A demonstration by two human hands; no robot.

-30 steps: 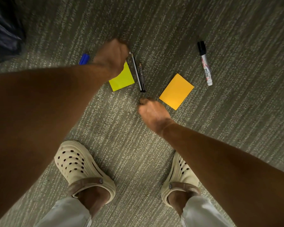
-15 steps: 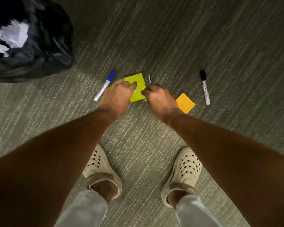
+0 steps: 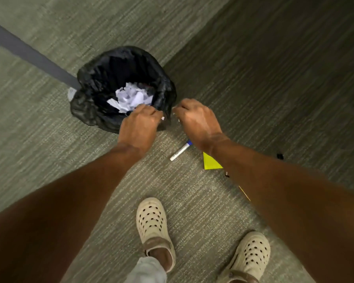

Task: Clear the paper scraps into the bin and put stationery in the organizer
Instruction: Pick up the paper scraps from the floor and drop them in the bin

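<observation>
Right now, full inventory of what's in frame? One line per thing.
bin: 1, black liner, on the carpet ahead of the hands
paper scraps: a heap, white, inside the bin
marker: 1, white with blue cap, on the carpet under the right wrist
sticky note: 1, yellow-green, partly under the right forearm
shoes: 2, cream, bottom of frame
left hand: curled, small white bit at the fingertips, over the bin's near rim
right hand: curled, beside the bin

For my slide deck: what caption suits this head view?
Both hands, left and right, curl beside the black-lined bin of crumpled white paper; blue-capped marker lies on carpet.
</observation>
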